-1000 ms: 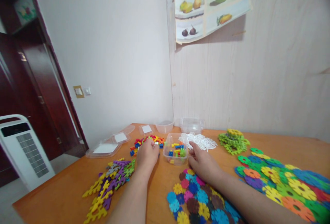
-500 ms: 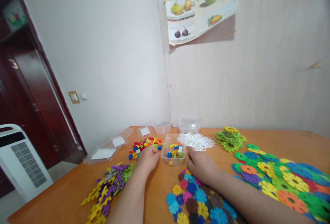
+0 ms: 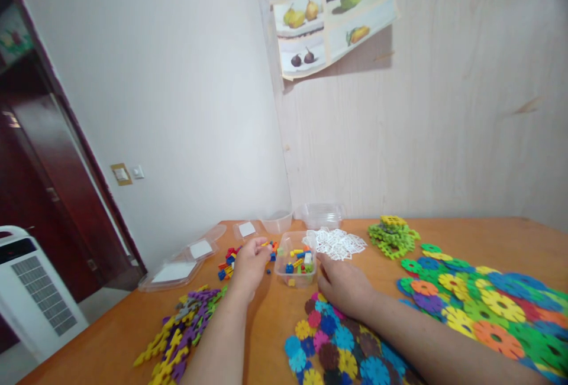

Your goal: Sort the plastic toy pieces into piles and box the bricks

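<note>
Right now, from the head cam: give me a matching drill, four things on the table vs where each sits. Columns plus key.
Things:
1. small bricks
2. clear tub
3. white lattice pieces
4. purple-yellow flat pieces

Places:
A. between left hand and right hand
B. near left table edge
C. beyond the right hand
D. beyond and left of the left hand

Pairs: 1-D, 2-A, 3-C, 4-B

A fruit poster [image 3: 332, 21] hangs crooked on the pale wall; clear lids [image 3: 181, 262] and empty tubs [image 3: 320, 215] sit at the far tabletop [image 3: 479, 237] edge; white lattice pieces [image 3: 337, 243], green flakes [image 3: 391, 236], purple-yellow pieces [image 3: 186, 323]; a white heater [image 3: 31, 290] stands by the dark door [image 3: 39, 172].
</note>
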A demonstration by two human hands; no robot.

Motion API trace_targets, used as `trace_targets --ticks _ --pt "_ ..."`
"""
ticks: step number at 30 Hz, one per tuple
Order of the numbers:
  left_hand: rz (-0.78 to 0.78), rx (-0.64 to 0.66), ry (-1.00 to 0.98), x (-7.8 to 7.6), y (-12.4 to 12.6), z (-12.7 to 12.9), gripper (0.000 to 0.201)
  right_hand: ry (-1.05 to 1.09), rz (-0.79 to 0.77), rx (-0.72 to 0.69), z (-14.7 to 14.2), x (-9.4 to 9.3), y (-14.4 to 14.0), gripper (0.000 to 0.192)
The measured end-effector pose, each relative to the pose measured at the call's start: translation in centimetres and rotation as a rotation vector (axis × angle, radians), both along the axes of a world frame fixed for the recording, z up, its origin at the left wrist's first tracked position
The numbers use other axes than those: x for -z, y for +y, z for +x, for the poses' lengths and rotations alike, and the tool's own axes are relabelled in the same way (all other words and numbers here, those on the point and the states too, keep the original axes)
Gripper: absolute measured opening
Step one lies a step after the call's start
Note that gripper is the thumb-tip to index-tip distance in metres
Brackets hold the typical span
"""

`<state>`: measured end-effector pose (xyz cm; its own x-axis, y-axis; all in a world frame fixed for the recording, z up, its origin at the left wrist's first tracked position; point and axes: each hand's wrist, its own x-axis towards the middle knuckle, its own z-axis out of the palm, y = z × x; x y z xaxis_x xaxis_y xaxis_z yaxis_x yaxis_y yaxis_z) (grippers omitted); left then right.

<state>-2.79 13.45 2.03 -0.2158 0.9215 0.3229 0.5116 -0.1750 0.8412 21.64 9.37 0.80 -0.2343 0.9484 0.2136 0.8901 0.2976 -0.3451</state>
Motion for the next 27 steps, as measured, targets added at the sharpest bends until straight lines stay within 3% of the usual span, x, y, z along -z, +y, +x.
trace_targets --ticks 3,6,10,16,20,22,24,27 --pt "0.029 -0.030 0.000 0.1 0.2 -0.1 0.034 -0.003 -0.001 -0.005 0.0 -0.2 -0.1 0.041" --pt "-0.034 -0.070 0.256 0.9 0.2 -0.4 0.018 -0.013 0.000 0.003 -0.1 -0.3 -0.2 0.040" --pt "-0.152 -0.004 0.533 1.6 -0.2 -0.2 0.014 -0.010 0.011 -0.008 -0.1 -0.2 -0.2 0.040" --pt "-0.174 -0.038 0.648 2.1 -0.3 -0.2 0.018 -0.005 0.003 -0.011 -0.1 -0.4 -0.2 0.038" --pt "-0.090 -0.144 0.393 1.3 -0.1 0.1 0.014 -0.020 0.003 -0.009 -0.1 -0.5 -0.2 0.035" --pt "0.016 -0.105 0.117 0.3 -0.1 0.7 0.017 -0.030 0.008 -0.012 -0.1 -0.4 -0.2 0.033" --pt "0.096 0.014 -0.136 -0.7 -0.1 1.1 0.032 -0.037 0.012 -0.018 -0.1 -0.3 -0.2 0.032" --pt "0.118 -0.012 -0.251 -1.2 -0.1 0.5 0.035 -0.036 0.015 -0.018 -0.1 -0.3 -0.3 0.031"
